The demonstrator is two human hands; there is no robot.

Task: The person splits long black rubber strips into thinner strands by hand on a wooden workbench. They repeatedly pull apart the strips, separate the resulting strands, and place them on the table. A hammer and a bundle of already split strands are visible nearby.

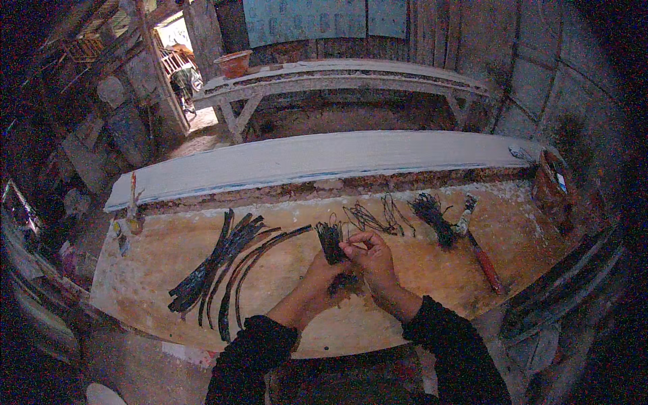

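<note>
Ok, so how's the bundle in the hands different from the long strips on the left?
The bundle is held in the left hand, while the strips lie on the wooden board. The bundle is short; the strips are much longer. The bundle has thin strands poking out of its top; the strips are wider bands. Both look dark.

Left hand [316, 282] wrapped round dark bundle [331, 244], looped ends up, above wooden counter [530, 226]; right hand [375, 262] pinches at bundle's upper edge; dark strips [202, 272] lie left, loose strands [368, 217] beyond hands, second bundle [433, 219] right, beside red-handled tool [483, 262]
</note>
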